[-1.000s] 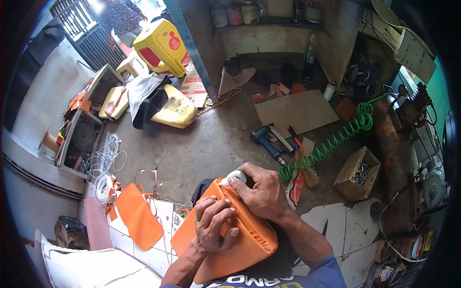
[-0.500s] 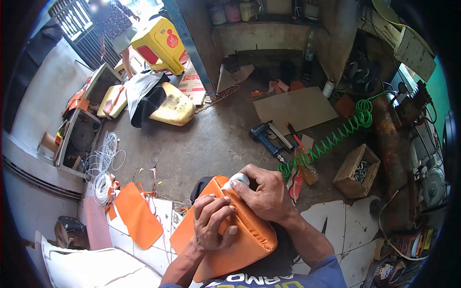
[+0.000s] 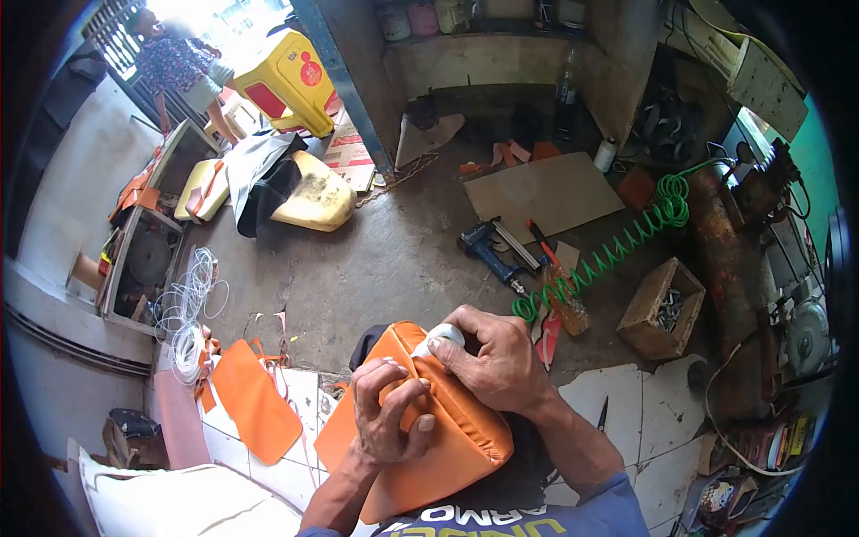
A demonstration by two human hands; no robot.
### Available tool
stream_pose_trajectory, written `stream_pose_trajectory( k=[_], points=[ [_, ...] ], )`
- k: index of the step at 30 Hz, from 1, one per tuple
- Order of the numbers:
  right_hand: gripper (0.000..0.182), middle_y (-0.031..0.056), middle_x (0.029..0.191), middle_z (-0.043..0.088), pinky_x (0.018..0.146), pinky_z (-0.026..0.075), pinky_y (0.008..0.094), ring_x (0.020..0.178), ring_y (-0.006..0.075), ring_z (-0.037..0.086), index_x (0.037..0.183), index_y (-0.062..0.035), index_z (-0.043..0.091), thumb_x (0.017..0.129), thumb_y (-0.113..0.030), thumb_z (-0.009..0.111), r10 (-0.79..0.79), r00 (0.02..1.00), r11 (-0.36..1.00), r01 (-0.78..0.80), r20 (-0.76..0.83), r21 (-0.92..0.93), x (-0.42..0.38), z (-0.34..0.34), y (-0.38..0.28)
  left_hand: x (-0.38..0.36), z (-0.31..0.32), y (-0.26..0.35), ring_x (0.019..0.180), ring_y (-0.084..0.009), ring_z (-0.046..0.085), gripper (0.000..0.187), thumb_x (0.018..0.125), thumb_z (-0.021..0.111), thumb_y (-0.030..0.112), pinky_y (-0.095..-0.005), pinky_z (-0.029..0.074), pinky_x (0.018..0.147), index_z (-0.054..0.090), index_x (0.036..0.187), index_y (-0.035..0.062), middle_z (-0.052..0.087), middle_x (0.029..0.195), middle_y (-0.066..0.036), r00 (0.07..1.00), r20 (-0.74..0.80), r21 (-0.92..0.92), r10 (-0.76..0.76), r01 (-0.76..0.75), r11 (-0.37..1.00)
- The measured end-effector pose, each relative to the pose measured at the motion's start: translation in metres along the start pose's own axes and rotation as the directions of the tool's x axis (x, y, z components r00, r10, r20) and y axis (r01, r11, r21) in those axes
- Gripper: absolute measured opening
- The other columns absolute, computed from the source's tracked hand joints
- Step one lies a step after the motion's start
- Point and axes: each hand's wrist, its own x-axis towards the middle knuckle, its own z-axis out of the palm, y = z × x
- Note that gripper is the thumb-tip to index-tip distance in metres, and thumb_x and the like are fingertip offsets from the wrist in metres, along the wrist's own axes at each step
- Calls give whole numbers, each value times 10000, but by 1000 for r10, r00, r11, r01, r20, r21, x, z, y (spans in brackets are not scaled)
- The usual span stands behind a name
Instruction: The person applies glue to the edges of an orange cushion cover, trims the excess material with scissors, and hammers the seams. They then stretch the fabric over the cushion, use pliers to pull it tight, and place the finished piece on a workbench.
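Observation:
An orange padded cushion (image 3: 403, 483) rests on my lap, its seamed edge running diagonally under my hands. My right hand (image 3: 497, 362) is closed around a small white object (image 3: 440, 339), whose tip meets the seam near the cushion's far end. Beside it, my left hand (image 3: 389, 412) touches the orange cover with bent, parted fingers and holds nothing visible.
Ahead on the floor lie a blue staple gun (image 3: 494, 255), a green coiled hose (image 3: 617, 255) and a brown board (image 3: 544, 201). A wooden box (image 3: 662, 309) stands right. Orange material (image 3: 258, 403) lies left. A person (image 3: 179, 67) stands beyond a yellow stool (image 3: 291, 80).
The view has shifted slightly. The person in the background has moved a little left. My left fingers have bent slightly, while my right hand keeps the white object at the seam.

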Motion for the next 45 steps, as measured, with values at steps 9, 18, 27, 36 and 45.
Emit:
stream_pose_trajectory(
  k=[9,18,27,36,45],
  points=[
    [220,155,823,740,640,553,324,726,148,710,954,24,703,921,-186,760,34,999,999,-34,21,-26,-11,-8,-5,1,3,-2,1054,-344,552,375,942,559,381,-505,466,952,647,1115,59,538,1079,-165,1000,-9,19,16,-15,1000],
    [207,163,800,717,632,547,350,713,209,714,945,14,689,915,-181,751,57,998,998,-57,8,-6,-10,-8,-5,2,3,-2,1030,-342,556,376,951,556,386,-500,472,934,645,1096,50,540,1060,-169,1000,-6,16,13,-13,1000],
    [213,187,787,693,641,544,385,705,285,724,917,4,666,906,-190,754,19,1000,1000,-19,19,15,-24,-17,-8,3,3,-1,1028,-329,560,368,952,618,350,-499,461,957,655,1145,39,555,1073,-153,1000,-14,-12,23,-23,1000],
    [175,130,769,696,603,526,318,674,173,699,917,6,692,911,-159,750,39,999,999,-40,33,37,-39,-26,-12,5,4,-1,1024,-327,563,365,977,579,356,-486,471,961,657,1132,35,561,1055,-153,1000,-12,2,18,-18,1000],
    [165,114,756,689,595,511,306,660,158,678,910,9,692,908,-144,754,65,997,995,-68,36,67,-51,-32,-14,6,5,-2,1019,-323,564,354,963,578,343,-493,466,959,652,1130,39,558,1054,-155,1000,-5,-1,12,-12,1000]
  ],
)
